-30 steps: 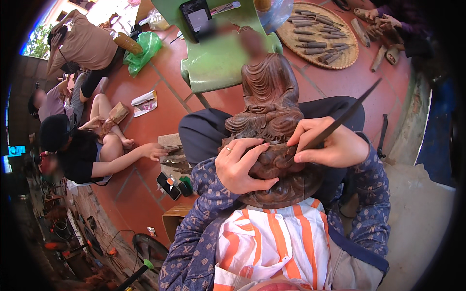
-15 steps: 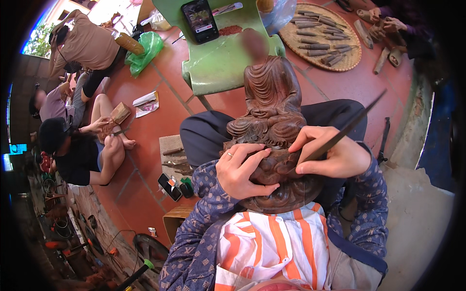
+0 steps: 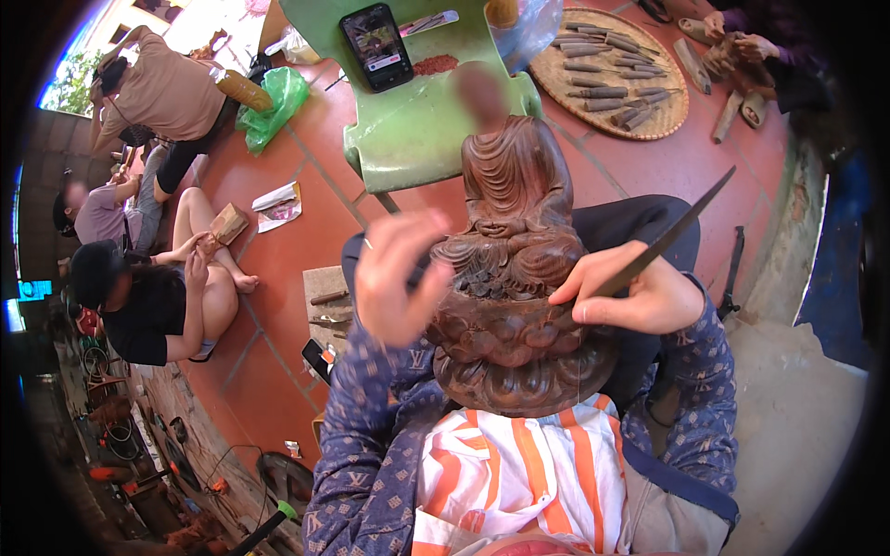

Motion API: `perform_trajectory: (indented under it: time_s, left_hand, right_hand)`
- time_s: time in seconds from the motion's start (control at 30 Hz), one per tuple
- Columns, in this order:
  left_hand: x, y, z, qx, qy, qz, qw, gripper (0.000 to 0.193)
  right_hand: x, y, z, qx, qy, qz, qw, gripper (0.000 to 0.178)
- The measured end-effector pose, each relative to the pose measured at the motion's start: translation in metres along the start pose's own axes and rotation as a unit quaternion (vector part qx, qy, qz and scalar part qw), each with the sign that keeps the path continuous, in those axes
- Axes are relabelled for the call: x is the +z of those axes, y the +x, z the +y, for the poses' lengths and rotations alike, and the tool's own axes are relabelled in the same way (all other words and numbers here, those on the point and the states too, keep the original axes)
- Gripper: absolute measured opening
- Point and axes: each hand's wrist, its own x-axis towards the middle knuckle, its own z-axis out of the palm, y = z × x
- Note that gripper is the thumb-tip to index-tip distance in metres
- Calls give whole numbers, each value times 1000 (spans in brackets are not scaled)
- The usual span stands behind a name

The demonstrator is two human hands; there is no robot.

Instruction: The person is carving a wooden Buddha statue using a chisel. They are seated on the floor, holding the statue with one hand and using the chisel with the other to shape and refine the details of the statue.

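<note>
A dark brown carved wooden statue (image 3: 519, 199) of a seated robed figure stands on its petalled base (image 3: 519, 366) in my lap, on an orange-and-white striped cloth (image 3: 528, 454). My right hand (image 3: 640, 289) pinches a long, dark, flat strip (image 3: 669, 239), blade-like, its point rising up and right. These fingertips are at the right side of the base's upper edge. My left hand (image 3: 394, 278) is raised at the statue's left side, blurred by motion. Its thumb and fingers look apart, with nothing visible between them. Dark bits lie in the carved folds above the base.
Ahead stands a green plastic chair (image 3: 408, 139) bearing a phone (image 3: 375, 46) and reddish crumbs. A round woven tray (image 3: 681, 111) of carving tools lies at the far right. More tools (image 3: 329, 301) rest on a mat at my left. Other people (image 3: 139, 296) sit working nearby.
My left hand has come off the base and moved up and left. The right hand stays by the base with the dark strip. More of the petalled base now shows.
</note>
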Motion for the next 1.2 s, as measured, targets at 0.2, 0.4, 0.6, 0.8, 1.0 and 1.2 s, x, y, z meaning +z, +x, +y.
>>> perform_trajectory:
  time_s: [0.2,0.4,0.6,0.8,1.0,1.2]
  left_hand:
    - [39,66,-138,-59,318,-88,942,68]
    - [72,117,-197,-60,387,-93,916,85]
    - [85,136,-216,-65,420,-79,902,83]
    - [93,145,-224,-69,423,-57,902,81]
    - [98,152,-231,-96,482,-73,868,85]
    - [96,154,-231,-99,488,-77,864,84]
  right_hand:
    - [3,4,-2,12,-25,14,1000,13]
    - [10,-2,0,-54,-82,10,995,11]
    - [0,2,6,3,14,9,1000,14]
    - [0,1,8,-30,-19,-17,999,13]
    - [0,0,9,-41,-19,-14,999,13]
    - [-1,1,10,-52,-23,-17,998,13]
